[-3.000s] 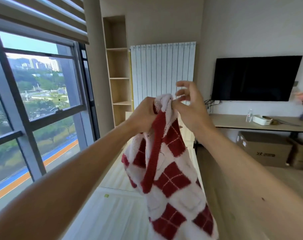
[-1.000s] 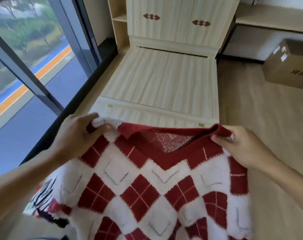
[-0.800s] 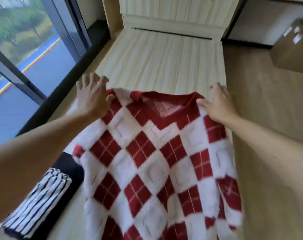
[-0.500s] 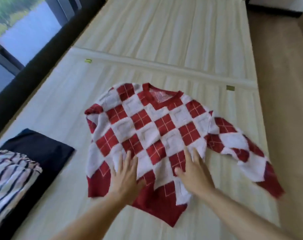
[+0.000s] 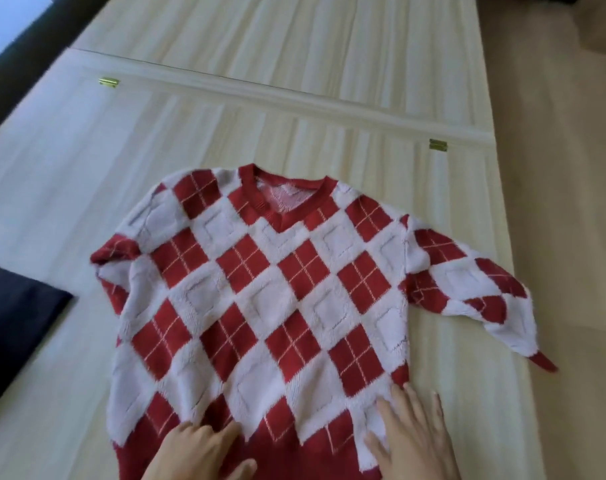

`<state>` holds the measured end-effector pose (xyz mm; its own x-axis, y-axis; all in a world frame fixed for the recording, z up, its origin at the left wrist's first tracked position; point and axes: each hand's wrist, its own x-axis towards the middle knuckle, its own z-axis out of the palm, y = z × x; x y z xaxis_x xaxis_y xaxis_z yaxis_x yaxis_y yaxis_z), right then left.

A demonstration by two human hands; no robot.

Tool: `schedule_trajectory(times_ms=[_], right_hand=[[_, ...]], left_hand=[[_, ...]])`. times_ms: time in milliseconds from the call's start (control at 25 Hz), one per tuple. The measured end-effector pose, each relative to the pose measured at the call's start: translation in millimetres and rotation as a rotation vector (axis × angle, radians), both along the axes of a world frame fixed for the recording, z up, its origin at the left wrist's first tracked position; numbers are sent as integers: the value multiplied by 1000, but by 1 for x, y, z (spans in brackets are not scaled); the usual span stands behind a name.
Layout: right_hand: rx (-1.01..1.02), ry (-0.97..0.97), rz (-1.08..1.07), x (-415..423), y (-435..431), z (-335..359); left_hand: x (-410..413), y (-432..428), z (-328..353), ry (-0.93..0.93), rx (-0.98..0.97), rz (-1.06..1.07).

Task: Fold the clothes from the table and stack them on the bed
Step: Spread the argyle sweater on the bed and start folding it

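A red and white argyle sweater (image 5: 280,296) lies face up and spread flat on the pale wooden bed platform (image 5: 225,126), neck pointing away from me. Its right sleeve stretches out toward the platform's right edge, while the left sleeve is tucked close to the body. My left hand (image 5: 197,452) rests flat on the red hem at the lower left. My right hand (image 5: 412,434) presses flat on the lower right corner of the hem, fingers spread. Neither hand grips the cloth.
A folded dark navy garment (image 5: 14,327) lies at the left edge of the platform. Two brass hinges (image 5: 108,82) mark a seam across the platform. Wooden floor (image 5: 564,202) runs along the right side.
The sweater was lifted and spread by its shoulders, then laid on the platform. My hands slid down from the shoulders to the hem. The view has moved closer; the striped garment left the frame.
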<state>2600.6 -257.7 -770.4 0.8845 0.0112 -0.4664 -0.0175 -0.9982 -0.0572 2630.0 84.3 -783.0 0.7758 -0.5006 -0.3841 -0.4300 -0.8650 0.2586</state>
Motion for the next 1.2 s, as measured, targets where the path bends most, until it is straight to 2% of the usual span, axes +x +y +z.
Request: schedule_trajectory(times_ms=[80,160,200,280,360,440,480,560,680,760,840,920,1000,1200], right_hand=[[133,-10,-197,9,-11,12],[272,-68,-640,40,-37,16],[322,-170,-874,54,-57,14],[232,-434,-1187,83,-106,6],[61,-525,-1377,105,-155,1],[16,-410,-1577,111,-202,-16],[74,-314,-1675,109,-221,-28],[354,-199,-1786,104,-245,-55],[705,-156,-1853,102,-260,-77],[773,-186,-1862,105,-265,-75],[733,-366,-1860,111,-273,-61],[789,-668,-1794,125,-277,-30],[897,-882,-1615,148,-271,5],[935,-1082,-995,214,-175,96]], left_hand=[[19,-26,3,-64,-38,-8],[40,-57,2,-140,-109,60],[52,-79,-2,-152,-120,91],[72,-127,-8,-139,-135,100],[87,-174,-17,-113,-160,35],[106,-220,-24,-100,-199,-31],[116,-244,-26,-91,-200,-56],[134,-282,-30,-80,-176,-79],[140,-318,-47,-64,-99,-78],[137,-328,-54,-72,-87,-61],[134,-334,-55,-71,-73,-70],[132,-341,-51,-51,-52,-71],[133,-349,-45,-10,-37,-62],[138,-342,-12,173,-121,-62]])
